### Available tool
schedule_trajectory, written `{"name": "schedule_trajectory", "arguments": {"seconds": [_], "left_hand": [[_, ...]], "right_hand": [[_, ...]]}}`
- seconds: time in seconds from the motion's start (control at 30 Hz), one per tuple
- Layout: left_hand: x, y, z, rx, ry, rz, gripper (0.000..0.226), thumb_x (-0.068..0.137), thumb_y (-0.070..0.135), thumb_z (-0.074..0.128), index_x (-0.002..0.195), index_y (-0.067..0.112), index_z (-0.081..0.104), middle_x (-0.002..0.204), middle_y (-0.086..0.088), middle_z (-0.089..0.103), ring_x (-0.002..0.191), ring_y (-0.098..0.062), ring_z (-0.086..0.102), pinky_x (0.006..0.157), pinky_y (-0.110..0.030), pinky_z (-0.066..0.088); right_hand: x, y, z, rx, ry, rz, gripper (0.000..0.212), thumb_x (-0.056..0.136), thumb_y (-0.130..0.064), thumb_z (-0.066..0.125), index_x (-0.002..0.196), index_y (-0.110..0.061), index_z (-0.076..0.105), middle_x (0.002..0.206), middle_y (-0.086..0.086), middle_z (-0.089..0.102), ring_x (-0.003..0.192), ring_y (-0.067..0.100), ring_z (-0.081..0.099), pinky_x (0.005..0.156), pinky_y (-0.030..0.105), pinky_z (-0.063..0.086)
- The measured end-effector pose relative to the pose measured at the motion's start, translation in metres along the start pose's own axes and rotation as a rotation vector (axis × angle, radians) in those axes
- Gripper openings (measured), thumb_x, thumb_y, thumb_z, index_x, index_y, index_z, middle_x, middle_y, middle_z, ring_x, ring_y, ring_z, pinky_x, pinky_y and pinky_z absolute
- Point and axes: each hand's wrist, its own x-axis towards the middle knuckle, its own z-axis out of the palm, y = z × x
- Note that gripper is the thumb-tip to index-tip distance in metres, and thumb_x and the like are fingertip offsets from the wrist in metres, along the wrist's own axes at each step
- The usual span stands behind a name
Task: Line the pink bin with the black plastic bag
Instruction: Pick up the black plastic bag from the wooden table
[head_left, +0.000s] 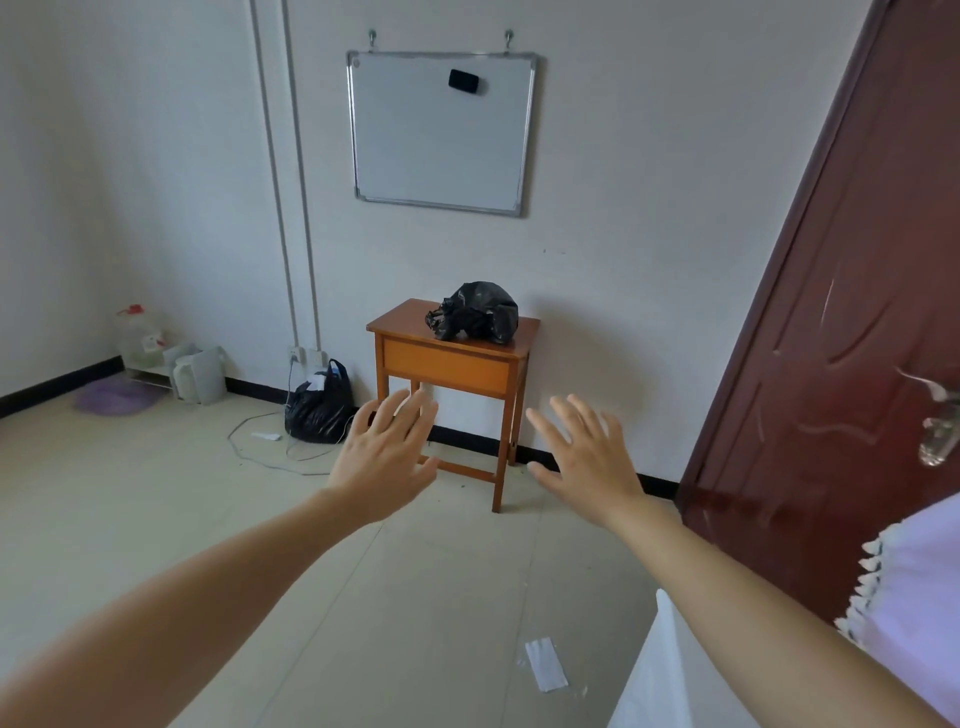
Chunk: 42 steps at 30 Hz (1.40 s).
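A crumpled black plastic bag (475, 312) lies on top of a small wooden table (447, 364) against the far wall. My left hand (384, 457) and my right hand (587, 457) are stretched out in front of me, palms down and fingers spread, holding nothing. Both hands are well short of the table and below the bag in the picture. No pink bin shows anywhere in view.
A filled black rubbish bag (318, 405) sits on the floor left of the table, with a loose cable beside it. Jugs (200, 374) and a purple basin (115, 397) stand at the left wall. A dark red door (841, 338) stands at the right. Paper scrap (545, 664) lies on the tiles.
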Motion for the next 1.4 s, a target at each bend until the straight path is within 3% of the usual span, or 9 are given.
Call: {"name": "schedule_trajectory", "arguments": {"seconds": [0.07,0.23,0.37,0.63,0.87,1.03,1.2,1.33,1.4], "left_hand": [[0.021,-0.008,0.012,0.018,-0.003,-0.001,0.06,0.076,0.047,0.032,0.113,0.008,0.06,0.117,-0.01,0.067,0.109,-0.029,0.063,0.085,-0.049,0.052],[0.09,-0.028,0.041,-0.081,0.029,-0.045,0.055,0.085,0.039,0.043,0.129,0.005,0.046,0.137,-0.017,0.05,0.129,-0.034,0.044,0.103,-0.054,0.037],[0.152,-0.035,0.063,-0.172,0.043,-0.086,0.061,0.092,0.038,0.042,0.143,0.01,0.021,0.155,-0.011,0.017,0.144,-0.028,0.01,0.116,-0.048,0.01],[0.255,-0.01,0.131,-0.162,-0.094,-0.035,0.062,0.095,0.043,0.03,0.145,0.015,0.007,0.158,-0.007,0.005,0.145,-0.025,0.0,0.118,-0.045,0.004],[0.365,0.016,0.15,-0.238,0.052,-0.055,0.062,0.092,0.037,0.042,0.144,0.011,0.018,0.155,-0.009,0.018,0.144,-0.026,0.009,0.117,-0.045,0.011],[0.423,0.039,0.177,-0.273,0.069,-0.091,0.06,0.088,0.035,0.048,0.139,0.008,0.031,0.149,-0.014,0.033,0.14,-0.032,0.023,0.113,-0.049,0.021],[0.454,0.037,0.233,-0.112,-0.05,-0.041,0.065,0.081,0.049,0.027,0.125,0.01,0.053,0.131,-0.013,0.058,0.123,-0.033,0.051,0.096,-0.052,0.043],[0.495,0.012,0.264,-0.21,-0.102,-0.101,0.062,0.091,0.045,0.036,0.142,0.012,0.025,0.153,-0.011,0.024,0.143,-0.029,0.017,0.115,-0.048,0.016],[0.517,-0.005,0.283,-0.195,-0.062,-0.128,0.061,0.089,0.041,0.044,0.14,0.01,0.031,0.15,-0.014,0.031,0.141,-0.031,0.023,0.113,-0.049,0.023]], "right_hand": [[0.022,0.012,0.011,-0.008,0.002,0.002,0.057,0.088,-0.04,0.049,0.138,-0.018,0.035,0.146,0.018,0.037,0.137,0.035,0.03,0.107,0.057,0.027],[0.087,0.047,0.03,-0.101,0.01,-0.003,0.063,0.062,-0.038,0.079,0.117,-0.015,0.058,0.113,0.018,0.067,0.106,0.037,0.063,0.076,0.055,0.053],[0.136,0.078,0.03,-0.176,0.075,-0.031,0.057,0.067,-0.039,0.072,0.116,-0.014,0.059,0.113,0.019,0.067,0.104,0.038,0.064,0.076,0.056,0.053],[0.194,0.153,0.097,-0.159,-0.039,-0.028,0.057,0.072,-0.048,0.059,0.119,-0.02,0.045,0.112,0.015,0.068,0.104,0.032,0.065,0.076,0.053,0.056],[0.275,0.243,0.11,0.046,0.092,0.138,0.06,0.093,-0.038,0.04,0.145,-0.02,0.016,0.154,0.013,0.017,0.143,0.028,0.011,0.113,0.046,0.016],[0.319,0.285,0.143,0.114,0.09,0.141,0.061,0.093,-0.037,0.043,0.145,-0.019,0.017,0.154,0.014,0.019,0.143,0.029,0.014,0.113,0.046,0.018],[0.352,0.307,0.203,0.14,-0.047,0.11,0.06,0.094,-0.037,0.039,0.145,-0.022,0.011,0.156,0.011,0.011,0.144,0.027,0.008,0.114,0.044,0.016],[0.401,0.332,0.23,0.146,-0.019,0.139,0.06,0.09,-0.033,0.049,0.143,-0.017,0.026,0.15,0.019,0.027,0.139,0.035,0.024,0.109,0.05,0.026],[0.434,0.346,0.237,0.118,0.022,0.138,0.059,0.089,-0.033,0.049,0.141,-0.015,0.03,0.148,0.021,0.032,0.137,0.036,0.03,0.107,0.051,0.029]]}}
